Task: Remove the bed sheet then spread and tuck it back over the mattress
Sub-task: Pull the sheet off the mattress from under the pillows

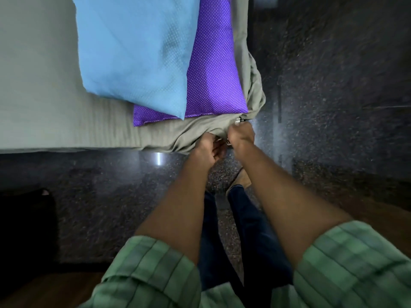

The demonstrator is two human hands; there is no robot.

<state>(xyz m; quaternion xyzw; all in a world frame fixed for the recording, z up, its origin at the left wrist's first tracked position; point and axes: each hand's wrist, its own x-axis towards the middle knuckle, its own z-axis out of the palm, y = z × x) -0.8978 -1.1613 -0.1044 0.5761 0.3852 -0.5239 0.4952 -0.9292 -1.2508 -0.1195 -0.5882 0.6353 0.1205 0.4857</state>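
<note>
Both hands are bunching up the grey bed sheet (195, 134) at the bed corner: the left hand (208, 150) and the right hand (241, 135) are each gripping a fold. It looks soft, light and floppy, so the gathered corner is a good place to hold. Just past the hands, a blue pillow (133, 52) is lying on a purple pillow (213, 70).

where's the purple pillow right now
In the head view, the purple pillow lies on the grey bed sheet near the mattress corner, partly under the blue pillow, just beyond both hands.
</note>
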